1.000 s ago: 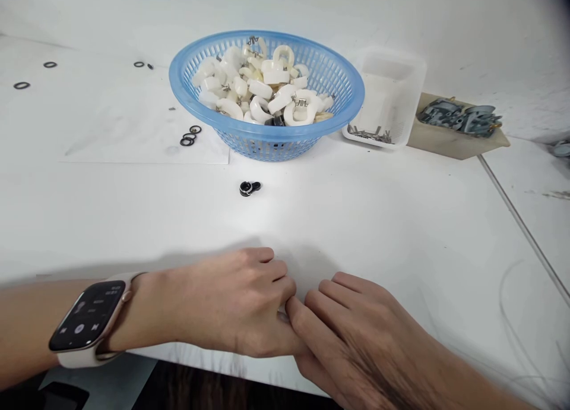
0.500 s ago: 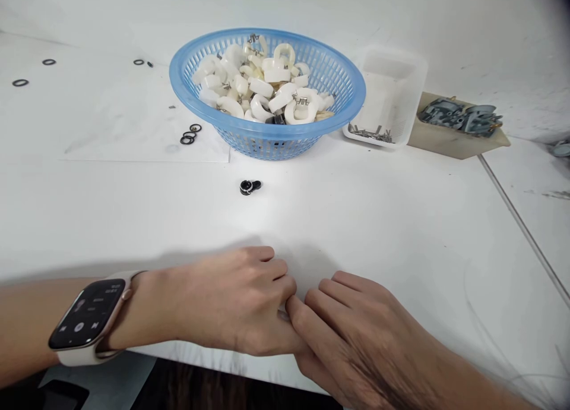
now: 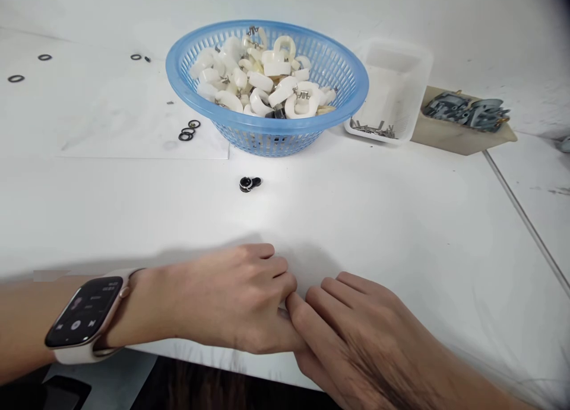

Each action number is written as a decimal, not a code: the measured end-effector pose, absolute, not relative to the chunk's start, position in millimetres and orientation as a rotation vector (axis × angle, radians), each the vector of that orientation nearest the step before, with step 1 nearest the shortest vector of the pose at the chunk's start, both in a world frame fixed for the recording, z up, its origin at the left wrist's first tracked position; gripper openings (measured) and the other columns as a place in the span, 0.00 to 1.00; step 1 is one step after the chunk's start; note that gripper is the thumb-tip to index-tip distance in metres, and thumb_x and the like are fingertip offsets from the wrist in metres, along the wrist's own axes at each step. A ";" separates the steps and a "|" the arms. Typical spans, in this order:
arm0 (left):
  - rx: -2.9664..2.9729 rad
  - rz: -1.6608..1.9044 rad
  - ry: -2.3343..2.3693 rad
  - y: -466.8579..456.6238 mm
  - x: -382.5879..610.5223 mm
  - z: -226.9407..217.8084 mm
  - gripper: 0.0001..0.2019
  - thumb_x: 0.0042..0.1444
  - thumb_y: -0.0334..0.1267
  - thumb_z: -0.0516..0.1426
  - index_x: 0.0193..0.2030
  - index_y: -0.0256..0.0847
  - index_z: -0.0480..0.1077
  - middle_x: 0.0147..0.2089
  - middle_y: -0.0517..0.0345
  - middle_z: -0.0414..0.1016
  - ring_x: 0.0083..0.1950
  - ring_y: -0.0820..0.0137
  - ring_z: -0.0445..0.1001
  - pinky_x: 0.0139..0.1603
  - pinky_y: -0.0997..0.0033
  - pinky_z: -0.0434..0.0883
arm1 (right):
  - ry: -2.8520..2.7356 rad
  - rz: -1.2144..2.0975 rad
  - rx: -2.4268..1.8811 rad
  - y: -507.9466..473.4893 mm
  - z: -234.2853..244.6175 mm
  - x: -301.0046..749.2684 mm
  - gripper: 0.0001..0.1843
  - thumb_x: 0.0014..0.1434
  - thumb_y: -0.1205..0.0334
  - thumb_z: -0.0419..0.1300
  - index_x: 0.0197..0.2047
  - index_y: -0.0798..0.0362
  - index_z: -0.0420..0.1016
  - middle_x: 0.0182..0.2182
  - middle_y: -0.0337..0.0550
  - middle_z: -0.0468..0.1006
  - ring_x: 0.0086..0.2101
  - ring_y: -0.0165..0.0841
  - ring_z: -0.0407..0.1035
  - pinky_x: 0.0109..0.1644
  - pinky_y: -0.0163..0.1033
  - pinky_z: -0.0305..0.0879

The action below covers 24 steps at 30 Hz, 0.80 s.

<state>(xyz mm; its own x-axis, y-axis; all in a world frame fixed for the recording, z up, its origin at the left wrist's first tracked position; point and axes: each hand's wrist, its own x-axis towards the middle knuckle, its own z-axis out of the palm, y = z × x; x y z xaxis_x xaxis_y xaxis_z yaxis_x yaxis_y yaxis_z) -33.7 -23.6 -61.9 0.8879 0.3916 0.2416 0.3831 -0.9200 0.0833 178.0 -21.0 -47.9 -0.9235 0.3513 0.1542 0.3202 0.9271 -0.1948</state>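
My left hand [image 3: 231, 303], with a smartwatch [image 3: 82, 321] on its wrist, lies on the white table [image 3: 401, 232] near the front edge, fingers curled under. My right hand [image 3: 356, 338] lies beside it, fingers bent, its index fingertip touching the left hand's fingers. Whatever is between the fingertips is hidden. A small black part with a ring [image 3: 248, 183] lies on the table beyond the hands, apart from both. Further back stands a blue basket [image 3: 267, 133] heaped with white plastic pieces [image 3: 262, 83].
Three black rings [image 3: 187, 131] lie left of the basket, with more rings [image 3: 16, 78] at the far left. A clear tray with metal pins [image 3: 392, 95] and a shallow box of grey metal parts [image 3: 467, 116] stand right of the basket. A seam [image 3: 525, 220] crosses the table at right.
Both hands stay where they were. The view has tilted slightly, so the basket and trays sit a little higher in the frame.
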 end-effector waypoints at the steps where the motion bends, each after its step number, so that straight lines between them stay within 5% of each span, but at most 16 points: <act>1: 3.012 0.403 0.624 -23.7 -33.8 -61.8 0.15 0.55 0.27 0.55 0.28 0.41 0.49 0.24 0.62 0.53 0.25 0.70 0.54 0.26 0.65 0.47 | -2.903 0.244 -0.531 -22.0 -46.2 178.0 0.03 0.56 0.69 0.56 0.33 0.53 0.68 0.24 0.38 0.67 0.24 0.32 0.59 0.28 0.44 0.50; 24: 2.998 0.378 0.618 -24.3 -33.7 -65.3 0.14 0.54 0.28 0.56 0.29 0.41 0.51 0.24 0.63 0.55 0.25 0.70 0.55 0.26 0.65 0.48 | -2.910 0.276 -0.548 -21.1 -49.7 177.0 0.04 0.58 0.69 0.55 0.32 0.52 0.64 0.24 0.37 0.65 0.25 0.32 0.57 0.29 0.43 0.46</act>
